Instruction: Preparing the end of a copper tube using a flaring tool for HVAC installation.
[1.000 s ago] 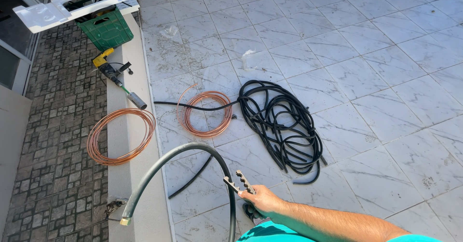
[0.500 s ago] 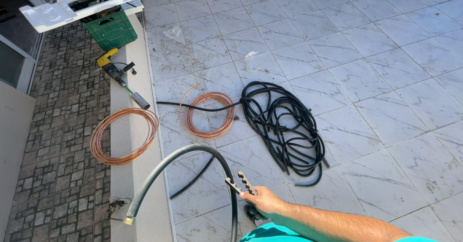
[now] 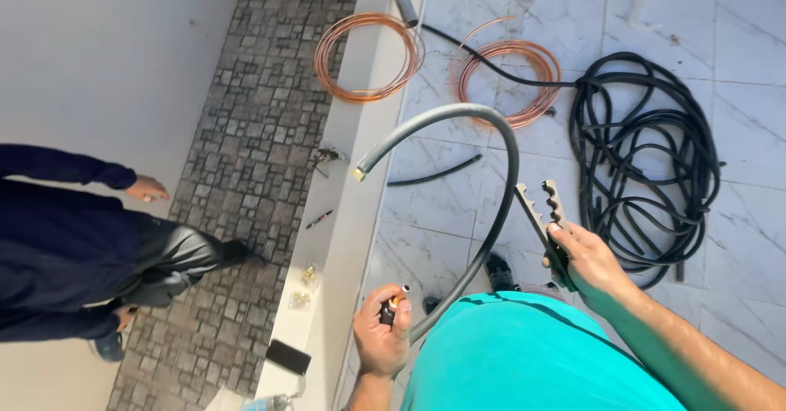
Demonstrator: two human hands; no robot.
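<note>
Left grip (image 3: 381, 337) clenched around one end of grey foam-sleeved tube (image 3: 491, 214), copper tip poking out just above the thumb; right grip (image 3: 585, 259) clenched on handles of black notched tube tool (image 3: 544, 206), toothed head pointing up and away from the fingers, lying just beside the tube's right-hand run, contact not clear. From the left grip, tube arching up, over and down leftward, far open end (image 3: 359, 173) hanging free above the pale ledge (image 3: 344, 214), copper showing there too. Progress judged early to middle: sleeve already on along the whole visible arch, both ends bare, tool in hand but not visibly closed on anything, no visible joint or fitting at either end. Left untouched beyond the grips: two copper coils (image 3: 368, 47) (image 3: 508, 75), one on the ledge, one on the marble floor (image 3: 720, 18) farther out, well apart from both hands. Big black hose pile (image 3: 647, 149) to the right of the tool head, near but not touching. Short black offcut (image 3: 434, 172) under the arch. Small brass fittings (image 3: 304, 284) and dark flat object (image 3: 288, 355) on the ledge left of the left grip. Another person in dark clothing (image 3: 74, 247) at far left, on the stone paving (image 3: 237, 173), hands off the tube. Teal shirt (image 3: 532, 354) filling the bottom.
</note>
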